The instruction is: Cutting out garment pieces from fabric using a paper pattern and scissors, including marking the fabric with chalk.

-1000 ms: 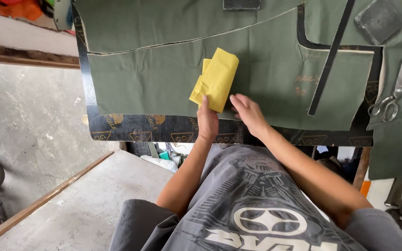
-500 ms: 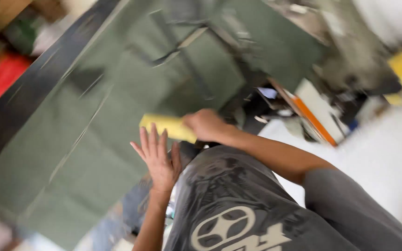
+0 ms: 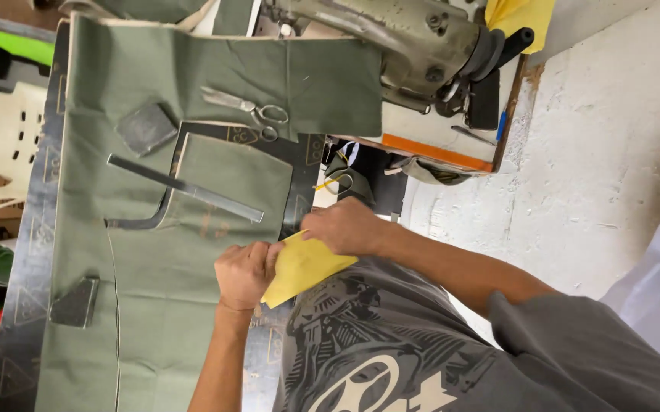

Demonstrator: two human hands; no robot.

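A folded yellow cloth [image 3: 305, 266] is held over the near edge of the work table, just above my lap. My left hand [image 3: 244, 272] is closed on its left end, resting over the green fabric [image 3: 162, 259]. My right hand [image 3: 345, 226] is clamped over its upper edge, fingers curled down. The green fabric is spread flat across the dark-edged table [image 3: 26, 252]. Part of the yellow cloth is hidden under my right hand.
A long metal ruler [image 3: 185, 187], scissors [image 3: 254, 113] and two dark flat weights [image 3: 145, 128] [image 3: 74, 303] lie on the fabric. A sewing machine [image 3: 391, 38] stands at the top, with another yellow cloth [image 3: 517, 15] behind it. A white plastic chair [image 3: 2, 145] stands at left.
The view has swung round sharply. The yellow cloth came off the green fabric towards my lap. My left hand, open half a second ago, now grips it together with my right.
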